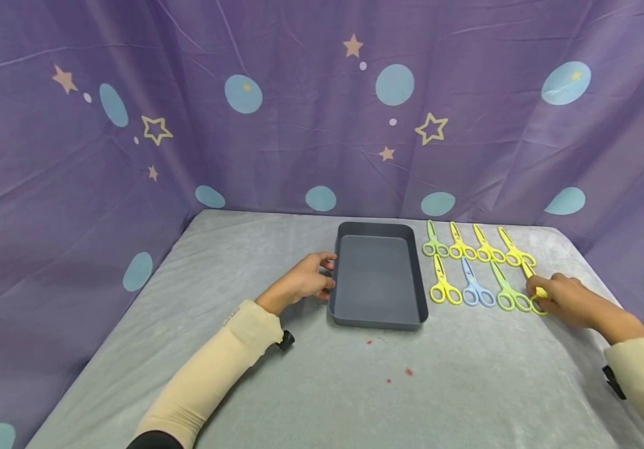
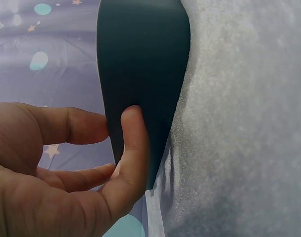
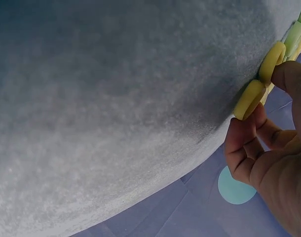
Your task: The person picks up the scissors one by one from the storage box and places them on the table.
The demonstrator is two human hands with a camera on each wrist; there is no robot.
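A dark grey rectangular tray [image 1: 377, 324] lies on the table. My left hand [image 1: 312, 277] is at its left side, fingers bent loosely. In the left wrist view a finger lies against the tray's outer wall [image 2: 145, 59] and other fingertips meet its rim. On the right, my right hand [image 1: 569, 299] pinches yellow scissors [image 1: 528, 269] by the handle loops, at the right end of the front row. The right wrist view shows the two yellow loops [image 3: 250, 100] between thumb and fingers, close to the cloth. The hand hides part of these scissors.
Beside the held pair lie green scissors [image 1: 507, 288], blue scissors [image 1: 475, 287] and yellow scissors [image 1: 442, 284]. A back row holds light green scissors [image 1: 433, 243] and several yellow ones [image 1: 515, 251]. A grey cloth [image 1: 322, 386] covers the table; a purple curtain [image 1: 299, 162] hangs behind.
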